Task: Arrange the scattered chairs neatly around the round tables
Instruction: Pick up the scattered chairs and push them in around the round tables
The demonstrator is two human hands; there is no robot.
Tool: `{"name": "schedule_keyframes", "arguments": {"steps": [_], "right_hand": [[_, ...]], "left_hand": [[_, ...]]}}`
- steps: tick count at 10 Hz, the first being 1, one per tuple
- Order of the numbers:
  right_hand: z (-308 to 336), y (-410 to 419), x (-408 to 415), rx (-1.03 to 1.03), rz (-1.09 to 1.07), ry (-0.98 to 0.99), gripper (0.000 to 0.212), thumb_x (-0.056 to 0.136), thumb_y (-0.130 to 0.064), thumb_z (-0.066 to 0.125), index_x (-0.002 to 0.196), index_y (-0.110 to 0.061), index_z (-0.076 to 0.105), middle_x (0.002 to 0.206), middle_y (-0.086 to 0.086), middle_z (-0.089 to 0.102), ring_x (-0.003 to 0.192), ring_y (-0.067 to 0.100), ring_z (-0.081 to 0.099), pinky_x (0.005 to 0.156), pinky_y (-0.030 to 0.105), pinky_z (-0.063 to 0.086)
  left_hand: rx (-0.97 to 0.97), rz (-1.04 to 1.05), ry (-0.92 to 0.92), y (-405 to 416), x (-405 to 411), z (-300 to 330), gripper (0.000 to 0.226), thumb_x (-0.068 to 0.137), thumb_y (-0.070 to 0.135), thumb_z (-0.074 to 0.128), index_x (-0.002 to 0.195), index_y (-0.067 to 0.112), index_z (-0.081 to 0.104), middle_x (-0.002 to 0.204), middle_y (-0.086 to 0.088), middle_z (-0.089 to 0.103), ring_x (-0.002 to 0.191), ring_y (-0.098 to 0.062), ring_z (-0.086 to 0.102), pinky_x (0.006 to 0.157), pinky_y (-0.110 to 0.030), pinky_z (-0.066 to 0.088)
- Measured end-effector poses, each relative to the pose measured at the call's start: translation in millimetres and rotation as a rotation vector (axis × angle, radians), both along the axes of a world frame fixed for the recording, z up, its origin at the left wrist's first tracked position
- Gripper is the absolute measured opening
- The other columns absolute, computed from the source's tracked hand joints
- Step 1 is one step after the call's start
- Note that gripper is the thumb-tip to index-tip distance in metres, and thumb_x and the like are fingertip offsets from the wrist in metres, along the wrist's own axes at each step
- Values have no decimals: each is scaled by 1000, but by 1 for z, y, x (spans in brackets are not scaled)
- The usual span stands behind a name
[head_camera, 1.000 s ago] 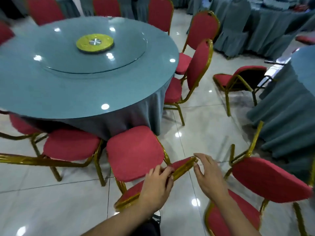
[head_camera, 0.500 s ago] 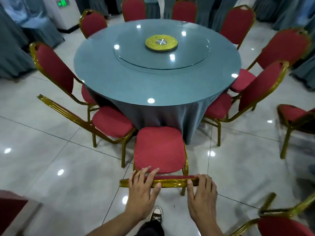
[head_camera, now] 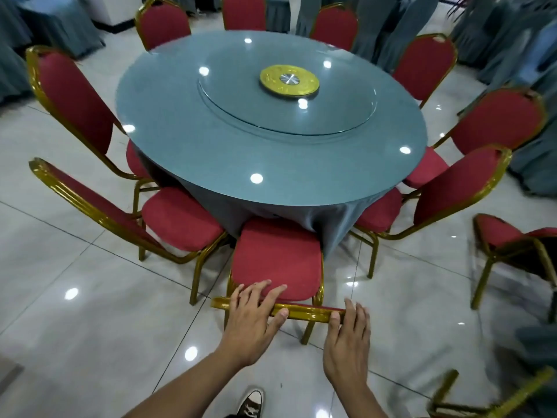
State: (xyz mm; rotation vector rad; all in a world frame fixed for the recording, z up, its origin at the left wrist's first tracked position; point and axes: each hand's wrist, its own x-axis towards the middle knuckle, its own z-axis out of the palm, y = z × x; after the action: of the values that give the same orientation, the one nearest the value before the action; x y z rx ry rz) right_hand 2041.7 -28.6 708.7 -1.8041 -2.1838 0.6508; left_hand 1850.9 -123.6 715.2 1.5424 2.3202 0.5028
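Left hand: the left hand (head_camera: 251, 319) is on the gold top rail of the red-cushioned, gold-framed metal chair (head_camera: 278, 260), fingers spread forward over the rail toward the seat, thumb hooked under the rail's near side.
Right hand: the right hand (head_camera: 346, 339) sits at the rail's right end, fingers lying close together across it, tips curling over the far side; the thumb cannot be made out.
Chair in hand: its seat points at the round blue-grey glass-topped table (head_camera: 187, 116), front edge tucked under the near rim and touching the hanging grey tablecloth (head_camera: 328, 218).
Neighbours: a second red chair (head_camera: 177, 217) stands just left, seat against the cloth; a third red chair (head_camera: 452, 191) stands just right, angled inward.
Tabletop: a clear glass turntable (head_camera: 241, 95) lies in the middle, with a gold disc hub (head_camera: 289, 82) at its centre.
Strays: a red chair at the right edge (head_camera: 512, 239) stands apart from the table on the glossy pale tiled floor (head_camera: 75, 327).
Below: a black-and-white sneaker (head_camera: 250, 404) shows between the forearms.
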Motion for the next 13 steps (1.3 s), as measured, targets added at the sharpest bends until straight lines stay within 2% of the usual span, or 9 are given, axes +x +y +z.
{"name": "schedule_keyframes", "arguments": {"steps": [1,4,5,6,7,8,11,12,13], "right_hand": [[6,41,-3,-21,60,25,64,103,-51,14,158,-20,21,166,9,15,154,21,1,125,46,10],[-2,138,4,78,122,67,68,102,-57,5,153,-20,30,162,14,25,152,30,13,124,48,14],[-9,178,31,160,186,51,46,107,-24,28,148,-6,38,154,24,36,146,42,27,120,57,25],[-21,191,46,286,254,20,39,104,-11,34,141,0,43,149,26,40,143,45,31,115,61,31],[-23,206,41,136,115,150,51,105,-29,35,145,0,45,151,22,41,144,38,33,119,52,28],[-18,224,43,115,146,209,58,105,-39,30,148,-2,43,153,20,39,145,34,32,122,45,23],[0,297,86,-97,427,84,72,98,-65,11,156,-27,27,166,1,18,154,17,2,125,44,11],[7,307,97,-180,504,80,63,101,-62,20,156,-32,26,167,-4,16,154,15,2,125,44,14],[16,324,114,-208,566,130,53,104,-50,36,154,-33,32,163,-7,25,151,15,19,121,41,27]], "left_hand": [[31,-3,-9,36,-6,1,60,99,71,5,151,48,23,155,9,34,145,-13,25,123,-44,7],[41,67,-50,111,16,6,61,98,72,1,149,48,24,157,9,32,145,-15,27,123,-46,7],[30,95,-91,138,50,4,59,98,71,3,148,49,25,157,9,31,146,-16,26,123,-47,7],[22,129,-86,146,67,-2,56,100,70,7,148,50,25,158,9,30,147,-15,24,123,-47,7],[33,192,-35,158,76,-11,52,101,68,14,149,52,24,159,11,28,147,-14,22,123,-47,11],[43,234,-13,175,80,-8,52,101,68,14,149,52,24,159,11,28,147,-13,21,122,-48,15],[-104,293,-87,219,116,8,65,93,76,3,145,50,32,154,11,33,146,-17,25,124,-47,7],[-172,341,-81,221,118,16,55,97,70,10,138,47,39,146,8,43,139,-20,37,121,-49,15],[-169,400,-51,247,135,31,29,101,54,26,120,46,46,121,11,53,122,-20,52,111,-48,29]]}}
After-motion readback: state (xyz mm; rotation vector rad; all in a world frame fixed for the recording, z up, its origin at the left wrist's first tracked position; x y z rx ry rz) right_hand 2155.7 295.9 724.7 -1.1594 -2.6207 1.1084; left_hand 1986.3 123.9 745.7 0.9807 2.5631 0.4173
